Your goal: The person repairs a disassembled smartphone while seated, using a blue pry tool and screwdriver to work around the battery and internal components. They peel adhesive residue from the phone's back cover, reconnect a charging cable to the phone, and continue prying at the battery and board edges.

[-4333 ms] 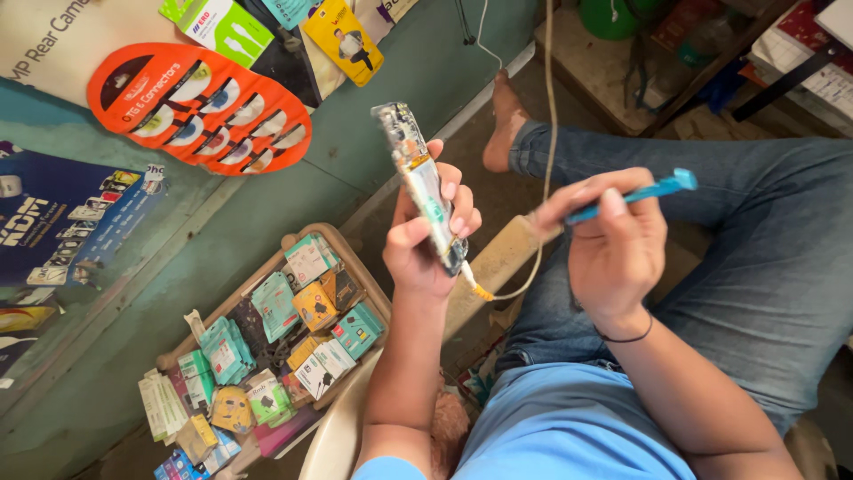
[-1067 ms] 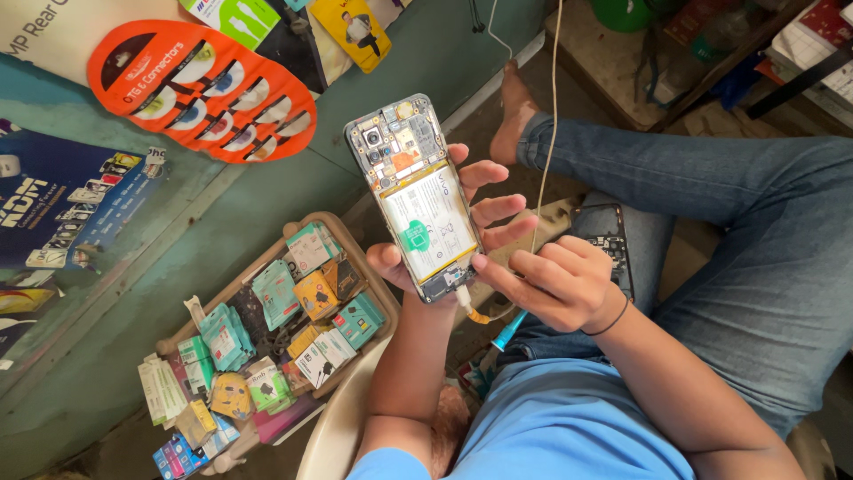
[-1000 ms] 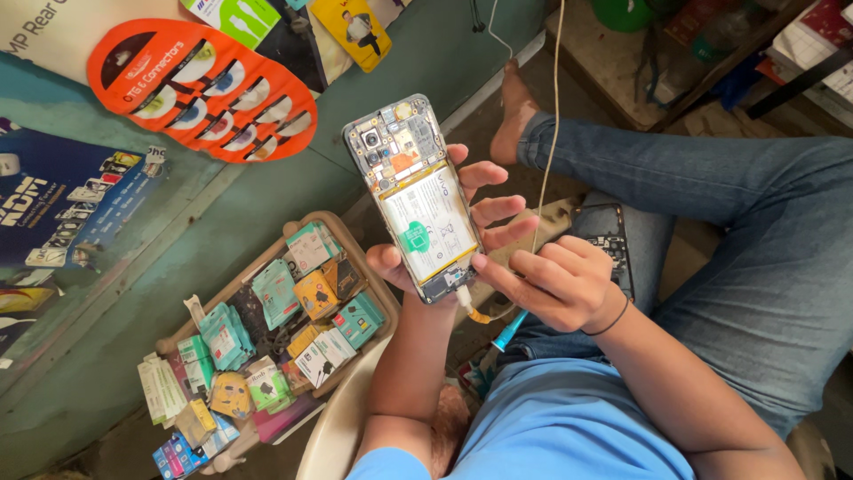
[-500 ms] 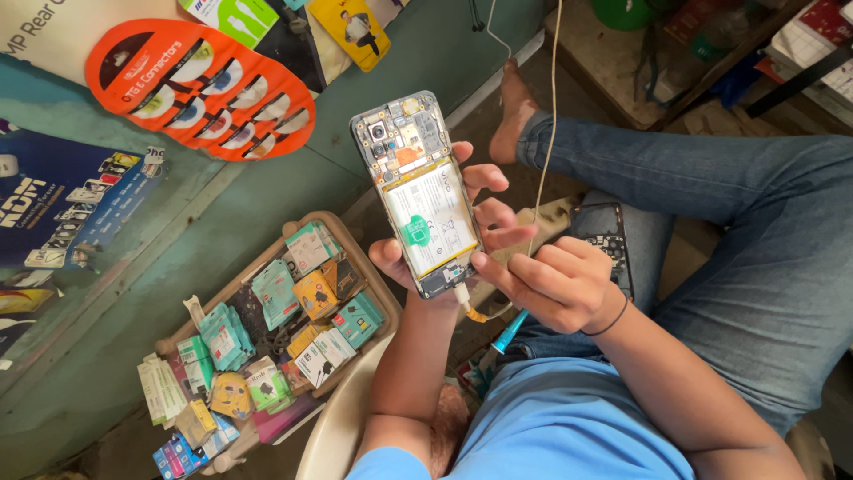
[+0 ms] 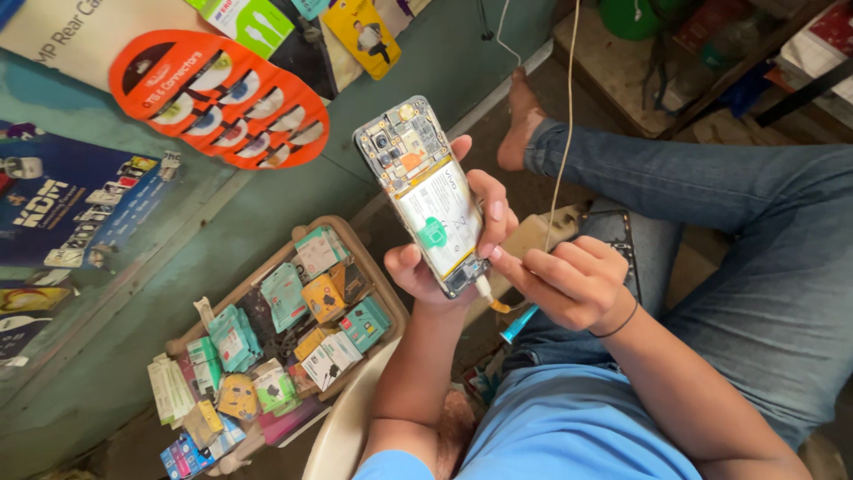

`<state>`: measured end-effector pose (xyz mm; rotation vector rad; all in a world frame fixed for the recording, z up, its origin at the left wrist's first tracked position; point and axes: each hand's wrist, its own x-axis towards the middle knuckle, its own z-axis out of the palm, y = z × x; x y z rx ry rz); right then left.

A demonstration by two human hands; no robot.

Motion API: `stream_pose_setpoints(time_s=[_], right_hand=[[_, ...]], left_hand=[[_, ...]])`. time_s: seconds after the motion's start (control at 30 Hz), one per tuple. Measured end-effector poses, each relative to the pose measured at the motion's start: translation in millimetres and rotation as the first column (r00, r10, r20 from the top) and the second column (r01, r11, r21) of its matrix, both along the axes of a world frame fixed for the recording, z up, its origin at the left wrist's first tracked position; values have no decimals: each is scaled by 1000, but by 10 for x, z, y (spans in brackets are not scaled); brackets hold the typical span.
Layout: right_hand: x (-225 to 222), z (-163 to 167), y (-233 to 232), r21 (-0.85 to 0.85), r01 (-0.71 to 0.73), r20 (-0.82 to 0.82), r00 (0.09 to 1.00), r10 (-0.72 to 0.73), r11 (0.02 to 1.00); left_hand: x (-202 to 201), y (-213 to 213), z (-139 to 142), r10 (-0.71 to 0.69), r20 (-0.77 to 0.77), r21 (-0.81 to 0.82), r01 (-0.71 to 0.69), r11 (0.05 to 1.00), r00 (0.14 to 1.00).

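My left hand [image 5: 416, 269] grips a phone [image 5: 427, 197] with its back cover off, so the white battery with a green sticker and the circuit board face me. My right hand [image 5: 569, 286] is closed at the phone's bottom end, its fingertips pinching the small white plug [image 5: 484, 289] there. A blue tool [image 5: 519, 324] pokes out below that hand, tucked in its fingers. A thin white cable [image 5: 565, 107] hangs down from above towards the hands. A dark flat phone part [image 5: 622, 240] rests on my jeans behind the right hand.
A wooden tray [image 5: 388, 293] packed with several small packets sits on the floor at the left. An orange card of connectors [image 5: 222, 98] and posters hang on the green wall. My bare foot [image 5: 521, 124] rests on the floor beyond. Clutter fills shelves at top right.
The phone has turned from edge-on to showing its open back. My right hand dropped from holding the blue tool up to the phone's bottom end; over the last second the phone only tilted slightly.
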<state>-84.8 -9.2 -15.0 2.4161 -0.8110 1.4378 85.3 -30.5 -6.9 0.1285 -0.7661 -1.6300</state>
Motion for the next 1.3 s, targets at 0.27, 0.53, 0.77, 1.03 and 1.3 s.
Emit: stream_pose_setpoints(time_s=[0.27,0.53,0.77,1.03,1.3], right_hand=[[7,-90,-11,20,9,1,1000,-10,1000],[-42,-28,-82,165,-126,205,974,91,978],[99,321,-48,373,-39,309,947,-84,927],[266,580,-120,409,-32,245,967,-76,912],[248,613,-119,408,-36,259,963,-78,912]], left_hand=[[-70,7,7,44,8,55,-44,998,999],[-65,5,-41,25,19,62,-26,998,999],[-39,64,1,-25,29,83,22,996,999],[7,41,10,-60,86,101,51,994,995],[-9,54,89,-64,206,117,41,992,976]])
